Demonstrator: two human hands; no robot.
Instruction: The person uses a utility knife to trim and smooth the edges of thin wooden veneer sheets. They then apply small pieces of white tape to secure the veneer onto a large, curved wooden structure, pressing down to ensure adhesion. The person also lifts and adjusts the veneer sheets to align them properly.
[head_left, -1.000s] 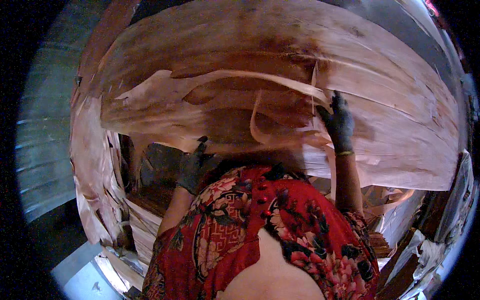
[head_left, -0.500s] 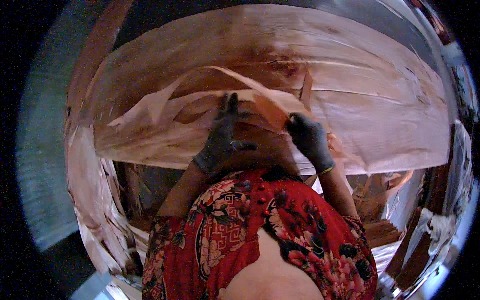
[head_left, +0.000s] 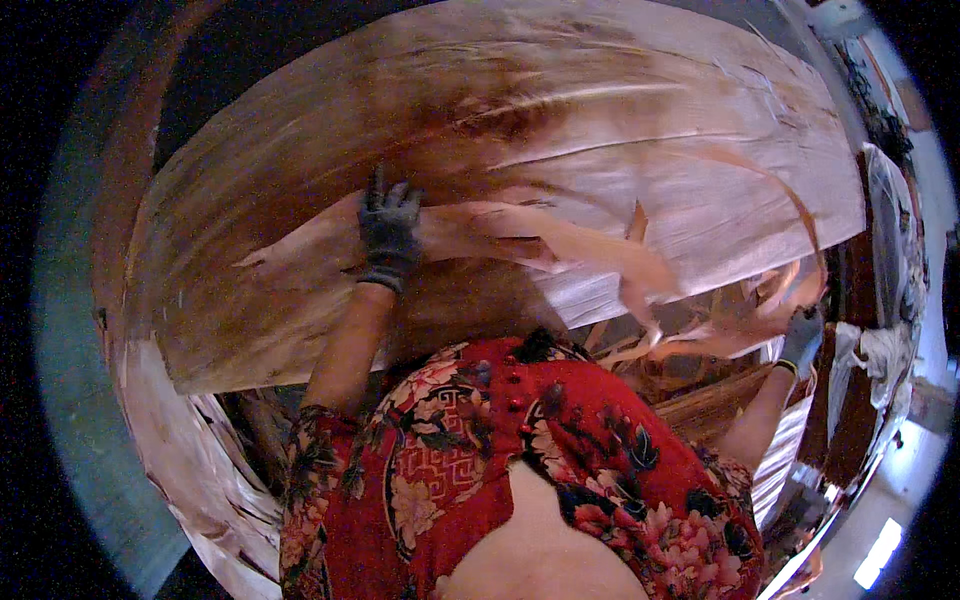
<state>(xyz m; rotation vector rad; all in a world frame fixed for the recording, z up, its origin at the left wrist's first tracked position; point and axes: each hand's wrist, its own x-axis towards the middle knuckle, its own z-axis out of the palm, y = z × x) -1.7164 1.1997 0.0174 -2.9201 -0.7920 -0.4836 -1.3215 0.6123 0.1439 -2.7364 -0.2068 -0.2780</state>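
Note:
A broad, pale brown sheet of wood veneer [head_left: 270,180] spreads before me, with a darker stained patch near its middle. My left hand [head_left: 390,232], in a dark grey glove, lies with fingers spread on a loose, ragged veneer piece [head_left: 595,243] on top of the sheet. Out to the right, beyond the sheet's near edge, my gloved right hand [head_left: 803,338] is closed on a thin veneer strip [head_left: 800,212] that curves up and back over the sheet. The right fingertips are partly hidden.
Below the sheet's near right edge lie torn veneer scraps [head_left: 690,345] and wooden boards. Stacked veneer edges [head_left: 190,470] stand at the lower left. Whitish plastic or cloth [head_left: 862,365] hangs at the far right.
My right hand has swung from the middle far to the right, carrying a strip with it. My left hand has moved left and flattened onto the veneer. The sheet appears tilted in view.

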